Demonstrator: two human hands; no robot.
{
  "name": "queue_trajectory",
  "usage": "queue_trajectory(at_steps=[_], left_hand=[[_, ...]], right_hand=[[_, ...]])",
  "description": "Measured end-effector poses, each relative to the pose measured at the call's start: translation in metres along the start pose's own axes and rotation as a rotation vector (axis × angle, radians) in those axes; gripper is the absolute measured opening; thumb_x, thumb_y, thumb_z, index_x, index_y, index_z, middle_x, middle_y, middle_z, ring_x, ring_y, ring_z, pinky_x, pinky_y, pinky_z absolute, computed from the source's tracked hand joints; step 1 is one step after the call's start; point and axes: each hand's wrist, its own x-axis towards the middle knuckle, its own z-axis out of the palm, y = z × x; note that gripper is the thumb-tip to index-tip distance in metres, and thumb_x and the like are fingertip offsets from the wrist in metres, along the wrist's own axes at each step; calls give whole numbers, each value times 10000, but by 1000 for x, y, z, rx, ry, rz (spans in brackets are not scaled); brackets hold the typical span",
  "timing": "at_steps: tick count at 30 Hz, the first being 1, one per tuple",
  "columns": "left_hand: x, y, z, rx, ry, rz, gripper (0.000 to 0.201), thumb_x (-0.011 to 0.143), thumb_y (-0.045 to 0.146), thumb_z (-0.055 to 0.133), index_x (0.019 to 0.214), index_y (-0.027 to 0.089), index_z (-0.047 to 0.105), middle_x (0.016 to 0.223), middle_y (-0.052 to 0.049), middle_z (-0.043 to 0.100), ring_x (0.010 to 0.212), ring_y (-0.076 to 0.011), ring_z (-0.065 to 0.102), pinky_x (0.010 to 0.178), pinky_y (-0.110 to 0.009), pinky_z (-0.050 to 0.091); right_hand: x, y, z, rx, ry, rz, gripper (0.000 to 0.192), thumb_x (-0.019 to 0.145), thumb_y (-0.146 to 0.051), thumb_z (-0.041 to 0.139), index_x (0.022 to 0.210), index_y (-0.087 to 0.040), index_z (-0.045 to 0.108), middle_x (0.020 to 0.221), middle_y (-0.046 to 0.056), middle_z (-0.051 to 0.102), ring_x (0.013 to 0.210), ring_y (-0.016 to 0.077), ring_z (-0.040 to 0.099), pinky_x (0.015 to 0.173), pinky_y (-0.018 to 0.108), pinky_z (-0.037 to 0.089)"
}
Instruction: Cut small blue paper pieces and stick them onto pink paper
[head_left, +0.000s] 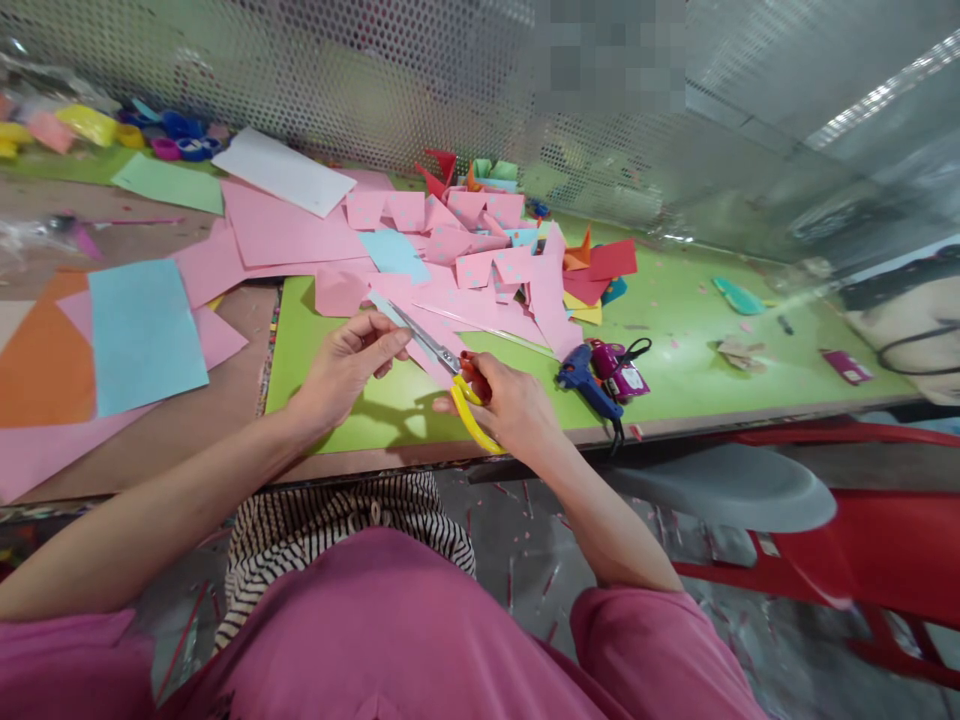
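Note:
My left hand [341, 365] pinches a narrow pale strip of paper [385, 307] between thumb and fingers. Yellow-handled scissors [474, 418] are gripped in my right hand [521, 405], its fingers around the handles. Their blades point up and left, lying along the strip close to my left fingertips. Whether the blades are cutting into the paper I cannot tell. Behind both hands lies a heap of pink paper pieces [300, 235], some folded with blue dots. A light blue piece [394, 254] rests among them.
Right of my hands lie a blue glue gun [589, 380] and a purple packet-like item [621, 372] with a black cord. A light blue sheet [148, 335] covers orange paper [49, 360] at left. Perforated metal [337, 90] rises behind the table. A red chair [877, 555] stands at right.

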Motion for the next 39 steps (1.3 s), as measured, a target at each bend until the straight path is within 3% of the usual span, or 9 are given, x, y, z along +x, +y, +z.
queue_trajectory(at_steps=[10,15,20,23,25,28,31,34,39], left_hand=[[1,4,0,-20,4,-32,230,728,329,809,697,200,621,630,23,639,511,-66,450,508,-218,350],[3,11,0,-32,35,-81,250,724,309,806,663,200,590,619,22,603,514,-72,446,499,-224,355],[6,12,-2,-72,40,-95,248,707,296,817,653,203,593,618,19,621,514,-72,445,500,-217,347],[6,10,-3,-101,31,-104,244,690,301,838,668,205,615,626,20,633,522,-70,456,506,-208,346],[6,9,-4,-100,13,-106,242,687,313,850,675,206,633,635,22,638,527,-68,462,512,-204,349],[6,6,-5,-78,-10,-90,224,695,323,852,684,212,657,639,29,635,526,-69,458,523,-212,357],[6,5,-6,-62,-34,-66,207,698,317,853,685,211,676,641,28,635,523,-70,454,526,-219,360],[8,5,-7,-57,-43,-84,208,693,344,865,740,205,717,679,5,678,536,-71,481,529,-217,373],[9,7,-9,6,8,-134,344,699,485,859,839,188,754,813,-56,765,641,-104,609,578,-220,447]], right_hand=[[4,9,-4,-70,4,67,500,902,-680,542,998,-199,638,675,49,655,579,201,579,546,302,327],[12,44,-11,-193,38,188,457,888,-521,594,1158,-160,667,962,146,744,830,288,689,640,353,440],[11,78,-20,-228,-4,144,407,844,-345,639,1198,-149,681,1099,167,730,1003,326,670,817,440,498],[8,64,-26,-197,215,102,380,887,-405,630,1152,-139,689,1112,189,714,1050,341,641,868,485,491],[8,39,-23,8,337,21,387,923,-453,602,1157,-155,681,1090,151,723,1003,281,654,856,434,506],[14,-2,-8,372,223,-130,487,877,-521,664,1226,-182,642,1054,82,737,873,188,665,746,320,521],[22,-26,8,429,286,-184,322,923,-462,631,1057,-172,672,927,50,737,759,143,637,695,281,495],[28,-31,15,269,392,-217,233,1000,-350,523,930,-183,671,845,44,719,741,143,620,702,281,470],[33,-24,18,-259,555,-356,320,1045,-219,404,877,-200,676,805,59,697,796,183,588,731,323,401]])
